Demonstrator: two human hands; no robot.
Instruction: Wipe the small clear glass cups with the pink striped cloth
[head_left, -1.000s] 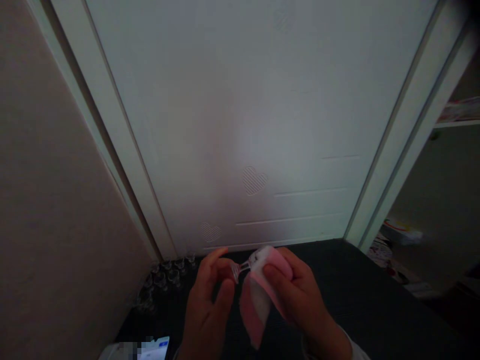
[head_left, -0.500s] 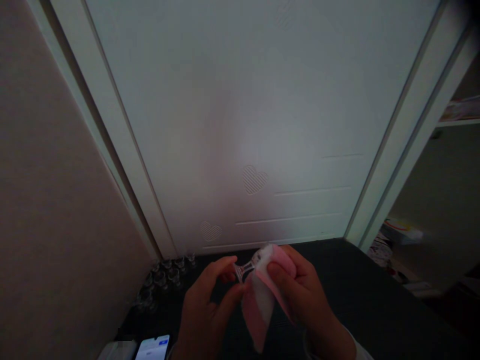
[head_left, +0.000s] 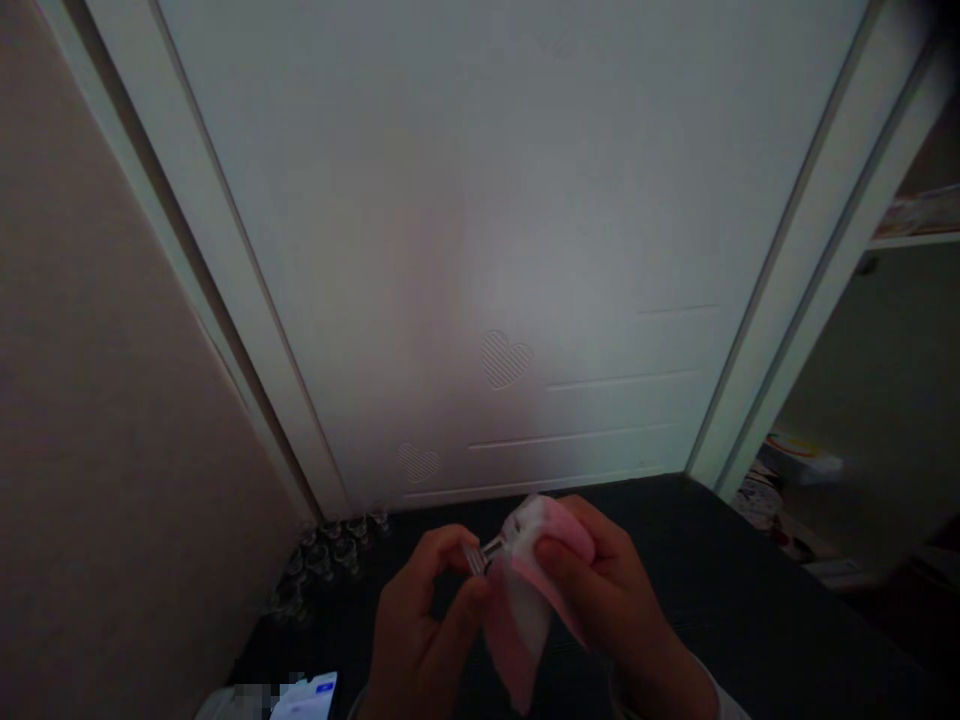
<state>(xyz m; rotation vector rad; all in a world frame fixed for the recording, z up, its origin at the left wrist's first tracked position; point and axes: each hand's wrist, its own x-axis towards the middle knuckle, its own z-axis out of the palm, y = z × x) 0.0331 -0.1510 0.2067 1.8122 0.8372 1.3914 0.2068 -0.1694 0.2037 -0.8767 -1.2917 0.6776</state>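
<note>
My left hand [head_left: 427, 620] pinches the foot of a small clear stemmed glass [head_left: 491, 547] between thumb and fingertips. The glass lies tilted sideways, its bowl covered by a pink and white cloth [head_left: 517, 610]. My right hand [head_left: 607, 590] is closed on the cloth and presses it round the bowl, with the thumb on the near side. A corner of the cloth hangs down between the two hands. Several similar small glasses [head_left: 321, 560] stand grouped on the dark tabletop [head_left: 697, 580], left of my left hand.
A phone with a lit screen [head_left: 304, 697] lies at the near left edge, beside a pale object that is partly cut off. Behind the tabletop rises a white panel [head_left: 510, 250] with heart patterns. A pinkish wall [head_left: 112, 400] bounds the left, and shelves with items [head_left: 799, 460] stand right.
My left fingers have shifted slightly right and turned the glass's foot a little. The right hand still holds the cloth round the bowl. The view has moved slightly.
</note>
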